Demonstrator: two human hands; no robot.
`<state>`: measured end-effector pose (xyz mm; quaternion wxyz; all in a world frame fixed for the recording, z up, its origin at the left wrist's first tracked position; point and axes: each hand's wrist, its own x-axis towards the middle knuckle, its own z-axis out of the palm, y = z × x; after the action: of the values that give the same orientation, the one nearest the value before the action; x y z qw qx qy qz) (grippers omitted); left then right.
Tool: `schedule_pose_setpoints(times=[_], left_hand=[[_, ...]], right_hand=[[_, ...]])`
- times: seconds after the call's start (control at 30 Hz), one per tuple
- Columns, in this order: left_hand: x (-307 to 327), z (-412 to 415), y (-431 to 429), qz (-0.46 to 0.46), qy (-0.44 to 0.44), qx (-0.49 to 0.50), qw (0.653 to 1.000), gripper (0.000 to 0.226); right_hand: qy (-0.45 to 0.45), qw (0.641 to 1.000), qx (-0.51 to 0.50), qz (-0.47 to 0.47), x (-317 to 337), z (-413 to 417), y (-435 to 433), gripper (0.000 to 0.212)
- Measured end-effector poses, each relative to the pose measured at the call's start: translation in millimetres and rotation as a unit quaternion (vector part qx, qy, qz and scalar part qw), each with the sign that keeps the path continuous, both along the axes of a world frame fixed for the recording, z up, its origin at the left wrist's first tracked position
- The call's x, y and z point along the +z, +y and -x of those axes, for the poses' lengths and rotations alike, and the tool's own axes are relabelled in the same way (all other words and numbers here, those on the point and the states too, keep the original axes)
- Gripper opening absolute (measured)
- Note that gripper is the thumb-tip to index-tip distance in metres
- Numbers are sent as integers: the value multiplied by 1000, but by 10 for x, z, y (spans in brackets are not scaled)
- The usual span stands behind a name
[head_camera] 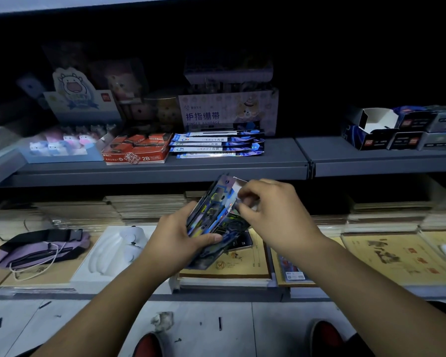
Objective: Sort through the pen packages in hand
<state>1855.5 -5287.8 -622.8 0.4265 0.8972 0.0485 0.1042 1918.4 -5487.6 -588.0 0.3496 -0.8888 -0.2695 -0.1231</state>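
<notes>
**Two hands sort a stack of glossy packets at a stationery shelf**

On the far left of the lower shelf lies a soft purple pouch with a black band and white cord [40,247], resting on tan paper. Just to its right sits a white moulded plastic tray [113,249]. Above these, on the grey metal upper shelf [165,167], stand a pale blue display box of small pastel animal figures [62,146], then a red and white cardboard box marked 2B [137,149], then a flat pile of blue and white packets [219,145] in front of a lilac carton printed with a bear [229,112].

The left hand [177,237] grips a stack of shiny blue, holographic flat packets [214,217] from below, fingers curled round its lower edge and thumb laid across the front. The stack is held tilted in the air, in front of the upper shelf's edge and above the yellow-tan printed notebooks [232,264] on the lower shelf. The right hand [273,215] pinches the top corner of the uppermost packet, fingers bent close together.

Further right lie more tan notebooks with ink drawings [392,258], and on the upper shelf dark blue and grey small cardboard boxes [407,128], one open.
</notes>
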Motion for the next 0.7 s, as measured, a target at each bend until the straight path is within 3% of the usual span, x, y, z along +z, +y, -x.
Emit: schedule_pose_setpoints(times=[0.1,0.47,0.7], left_hand=[[3,2,-6,-7,2,-9,1000,50],[21,8,-30,-2,-2,-8,1000,48],[1,5,-14,-20,8,-19,1000,46]], right_hand=[[31,999,-8,-19,4,2,-8,10],[7,999,-24,-28,-4,50,53,19],[73,996,-23,-53,-43,38,70,20]])
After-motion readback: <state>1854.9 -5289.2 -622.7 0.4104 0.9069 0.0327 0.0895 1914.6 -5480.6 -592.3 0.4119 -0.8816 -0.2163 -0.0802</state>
